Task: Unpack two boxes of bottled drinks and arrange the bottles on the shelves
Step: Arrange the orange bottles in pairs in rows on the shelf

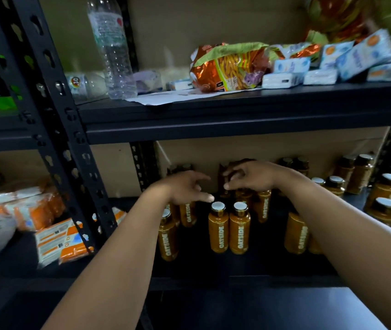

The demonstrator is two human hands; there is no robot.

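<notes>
Both my bare forearms reach forward. My left hand (185, 186) hangs palm down with fingers (205, 197) loosely spread; my right hand (249, 176) hovers beside it, fingers curled, gripping nothing.

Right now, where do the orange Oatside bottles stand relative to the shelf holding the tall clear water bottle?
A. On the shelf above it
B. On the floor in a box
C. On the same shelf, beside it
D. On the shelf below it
D: the Oatside bottles stand upright on the lower shelf, where both hands reach, while the clear water bottle stands on the upper shelf with snack packets.
</notes>
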